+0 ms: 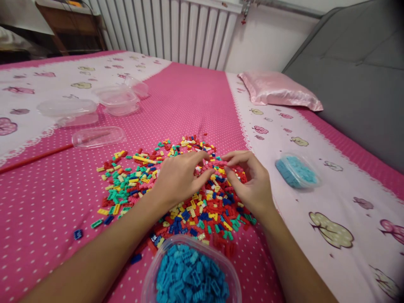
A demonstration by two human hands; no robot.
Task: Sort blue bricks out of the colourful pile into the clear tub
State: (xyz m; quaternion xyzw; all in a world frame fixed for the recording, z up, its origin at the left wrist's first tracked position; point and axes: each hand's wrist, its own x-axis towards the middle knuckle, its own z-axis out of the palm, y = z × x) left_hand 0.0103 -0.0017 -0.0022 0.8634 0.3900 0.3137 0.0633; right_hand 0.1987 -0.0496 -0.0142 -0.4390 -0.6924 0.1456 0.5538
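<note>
A loose heap of small multicoloured toy building blocks [217, 206] is spread on the bed, in red, yellow, green, dark blue, white and pink. Over its middle is my left hand [178, 176], thumb and fingers apart, with pink and white blocks visible in the gap. On the heap's right side, my right hand [251, 179] pinches a pink block [221, 163] between thumb and fingertips, partly hidden by them. Close in front of me stands a clear plastic tub [148, 282] full of bright blue blocks [191, 273].
Another clear tub of light blue blocks [296, 170] stands to the right. Clear plastic containers [116, 101], a lid [97, 138] and a red stick [38, 158] lie left. A pink pillow [279, 88] rests near the grey headboard [353, 63]; a radiator [170, 31] is behind.
</note>
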